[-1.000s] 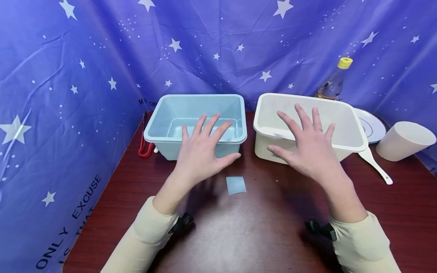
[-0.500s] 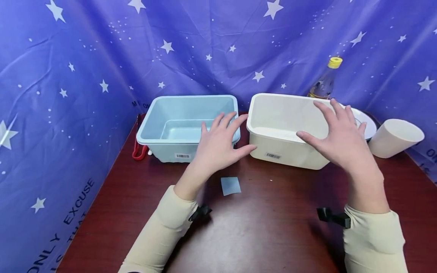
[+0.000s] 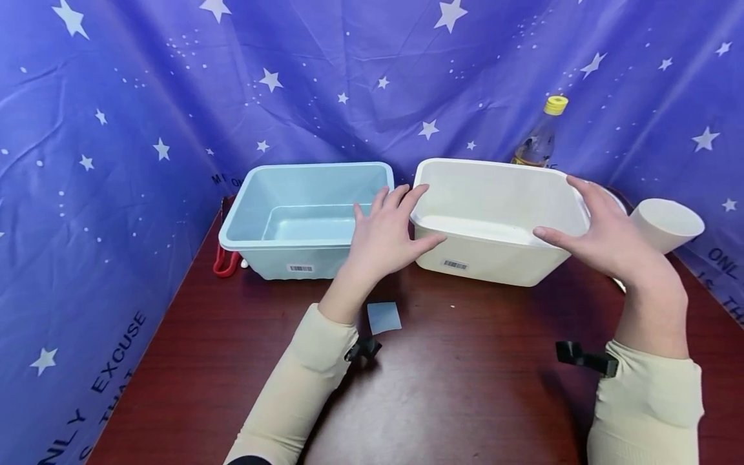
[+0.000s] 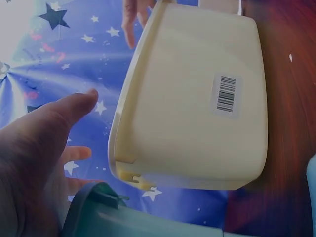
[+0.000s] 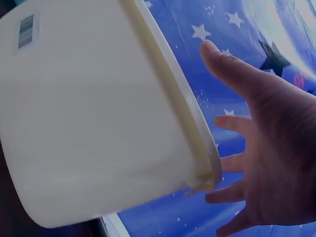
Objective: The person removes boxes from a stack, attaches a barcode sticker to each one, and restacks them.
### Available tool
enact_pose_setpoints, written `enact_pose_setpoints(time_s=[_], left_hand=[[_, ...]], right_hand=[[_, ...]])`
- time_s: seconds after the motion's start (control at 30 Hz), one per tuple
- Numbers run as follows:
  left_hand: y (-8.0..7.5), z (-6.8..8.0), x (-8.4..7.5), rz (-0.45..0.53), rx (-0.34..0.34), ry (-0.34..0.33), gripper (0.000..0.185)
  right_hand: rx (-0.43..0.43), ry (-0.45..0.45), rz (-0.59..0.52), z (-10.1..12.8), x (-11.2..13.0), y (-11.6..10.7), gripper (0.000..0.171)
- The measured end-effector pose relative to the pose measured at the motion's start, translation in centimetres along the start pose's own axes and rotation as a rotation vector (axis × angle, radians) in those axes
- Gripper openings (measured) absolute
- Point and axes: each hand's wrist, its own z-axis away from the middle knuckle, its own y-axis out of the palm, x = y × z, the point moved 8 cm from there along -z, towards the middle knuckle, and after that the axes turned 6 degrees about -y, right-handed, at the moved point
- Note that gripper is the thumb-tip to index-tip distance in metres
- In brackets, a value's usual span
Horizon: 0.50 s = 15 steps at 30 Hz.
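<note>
A cream plastic bin (image 3: 488, 258) with a barcode sticker stands at the back of the table. My left hand (image 3: 383, 239) hovers at its left end, fingers spread, overlapping the right corner of a light blue bin (image 3: 273, 261). At the cream bin's right end is my right hand (image 3: 616, 239), thumb and fingers spread on either side of the corner. In the left wrist view the thumb of the left hand (image 4: 34, 138) is apart from the cream rim. The right wrist view has the right hand (image 5: 281, 143) spread beside the rim, holding nothing.
A small blue square (image 3: 384, 317) lies in front of the bins. Behind the cream bin stands a yellow-capped bottle (image 3: 537, 139). A beige cup (image 3: 668, 219) is at right. A red-handled item (image 3: 225, 263) lies left of the blue bin. A starry curtain (image 3: 325, 64) backs the table.
Both hands have moved right relative to the bins, from in front of both bins to the two ends of the cream bin. The view has turned slightly to the right.
</note>
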Motion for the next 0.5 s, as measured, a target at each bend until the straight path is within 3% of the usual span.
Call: enact_pose_setpoints(time_s=[0.3,0.5], left_hand=[[1.1,-1.1,-0.5,-0.027,0.019,-0.056,0.104],[1.8,-1.3,-0.3,-0.09,0.074,-0.122,0.113]], right_hand=[[0.181,0.131,-0.107,1.0,-2.5,1.0,0.116],[0.283,0.171,-0.206,1.6,-3.1,2.1,0.119]])
